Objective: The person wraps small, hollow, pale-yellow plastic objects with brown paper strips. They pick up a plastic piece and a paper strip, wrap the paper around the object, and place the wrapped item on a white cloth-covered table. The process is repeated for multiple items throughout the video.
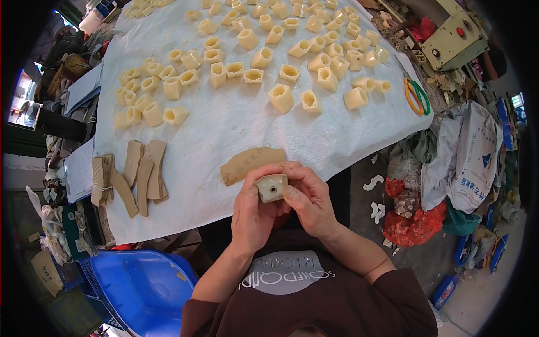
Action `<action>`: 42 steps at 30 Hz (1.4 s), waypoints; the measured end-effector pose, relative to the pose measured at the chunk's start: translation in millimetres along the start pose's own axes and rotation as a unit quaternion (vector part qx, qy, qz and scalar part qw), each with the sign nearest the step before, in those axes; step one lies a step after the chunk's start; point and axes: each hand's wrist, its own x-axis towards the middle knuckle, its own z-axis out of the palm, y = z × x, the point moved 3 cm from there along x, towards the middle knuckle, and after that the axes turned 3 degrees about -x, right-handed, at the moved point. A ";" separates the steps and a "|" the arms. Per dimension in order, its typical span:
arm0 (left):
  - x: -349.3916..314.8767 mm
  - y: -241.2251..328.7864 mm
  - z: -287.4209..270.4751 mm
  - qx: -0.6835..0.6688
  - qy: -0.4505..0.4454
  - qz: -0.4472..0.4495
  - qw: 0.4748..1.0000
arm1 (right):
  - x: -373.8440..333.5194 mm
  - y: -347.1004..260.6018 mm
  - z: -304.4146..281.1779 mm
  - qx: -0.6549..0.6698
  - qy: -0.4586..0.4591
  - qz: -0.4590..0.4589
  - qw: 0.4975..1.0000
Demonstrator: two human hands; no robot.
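Between my two hands is a small, squarish, pale grey-green block with a dark round hole in its face. My left hand closes round its left side. From the other side my right hand grips it, with the thumb pressed on its right edge. What the fingers do behind the block is hidden. Just beyond my hands, a torn piece of brown sandpaper-like sheet lies printed side up on the white cloth. Many pale yellow hollow blocks stand and lie farther back.
Brown strips, one bundle tied, lie at the table's left edge. Scissors with orange and green handles rest at the right edge. A blue basin stands lower left. White sacks and red bags crowd the floor at right.
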 end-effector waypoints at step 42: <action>-3.4 6.1 -4.8 0.118 -0.162 -0.165 0.966 | 18.4 -5.8 -8.7 0.088 -0.137 0.087 0.983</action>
